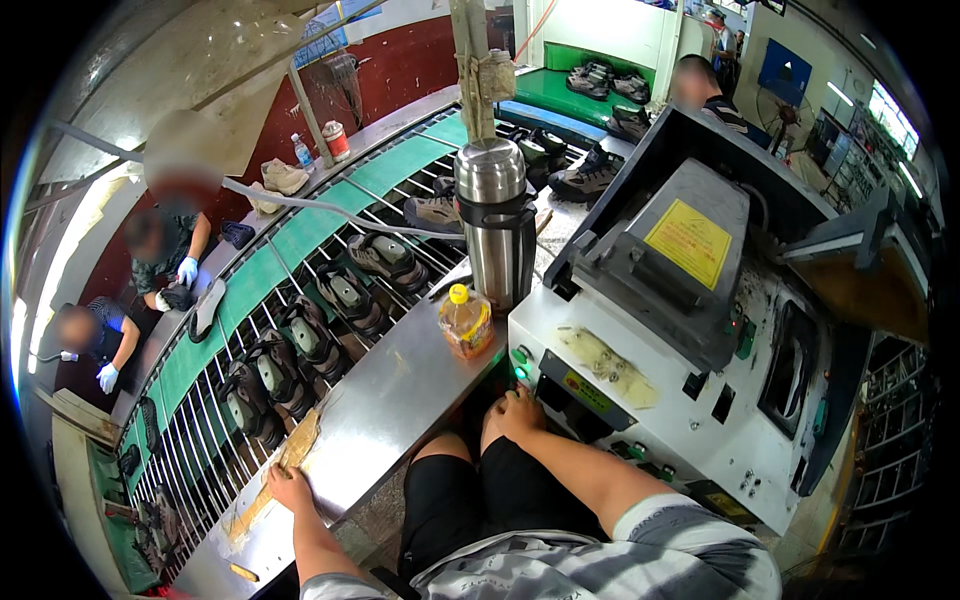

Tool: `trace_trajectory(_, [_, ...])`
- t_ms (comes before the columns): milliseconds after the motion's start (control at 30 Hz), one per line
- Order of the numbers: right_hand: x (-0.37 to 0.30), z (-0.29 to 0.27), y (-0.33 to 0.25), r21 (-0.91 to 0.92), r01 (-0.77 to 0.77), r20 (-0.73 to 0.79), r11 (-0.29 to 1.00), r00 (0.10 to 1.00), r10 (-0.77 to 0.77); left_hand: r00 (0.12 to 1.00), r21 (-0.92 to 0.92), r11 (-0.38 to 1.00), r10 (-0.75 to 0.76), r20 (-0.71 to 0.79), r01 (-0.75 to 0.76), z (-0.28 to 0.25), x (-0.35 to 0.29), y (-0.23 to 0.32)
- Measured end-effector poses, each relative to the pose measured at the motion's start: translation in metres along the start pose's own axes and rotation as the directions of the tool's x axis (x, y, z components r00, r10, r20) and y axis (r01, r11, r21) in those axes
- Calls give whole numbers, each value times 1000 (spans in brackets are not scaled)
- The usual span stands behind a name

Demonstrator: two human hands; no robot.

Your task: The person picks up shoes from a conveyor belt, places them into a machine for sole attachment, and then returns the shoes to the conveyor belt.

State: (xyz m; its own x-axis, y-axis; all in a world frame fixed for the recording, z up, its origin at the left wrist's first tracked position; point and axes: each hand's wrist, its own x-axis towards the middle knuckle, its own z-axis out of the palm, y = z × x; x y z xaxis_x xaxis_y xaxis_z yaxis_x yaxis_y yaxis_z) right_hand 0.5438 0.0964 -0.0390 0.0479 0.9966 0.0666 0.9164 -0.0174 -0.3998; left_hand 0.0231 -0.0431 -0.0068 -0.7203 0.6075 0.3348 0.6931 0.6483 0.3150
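My left hand [289,487] lies on the edge of the metal bench [390,405], its fingers loosely out beside a strip of worn brown tape [300,438]. It holds nothing that I can see. My right hand [517,414] rests at my knee with its fingers bent loosely over it, close under the lit green button [521,373] of the white machine [610,370]. A bottle with a yellow cap [466,322] and a tall steel flask [497,225] stand on the bench ahead of me.
Several grey and black shoes [320,335] sit on the curved roller conveyor [215,480] beyond the bench. Two people in gloves work across it at the left, and another person is behind the machine. A small yellow-handled tool [244,572] lies near the bench's lower left end.
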Motion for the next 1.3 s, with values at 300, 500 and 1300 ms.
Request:
trace_trajectory(300, [23,1,-3,81,107,-6,991,994,-107,998,52,998,27,-57,-24,12,0,-7])
trace_trajectory(500, [34,6,-20,50,80,74,996,994,-83,999,44,999,-23,-32,24,1,-3,2])
trace_trajectory(1300, [205,-363,130,124,-745,-207,655,626,752,997,-26,998,51,-62,-53,-13,-3,-5])
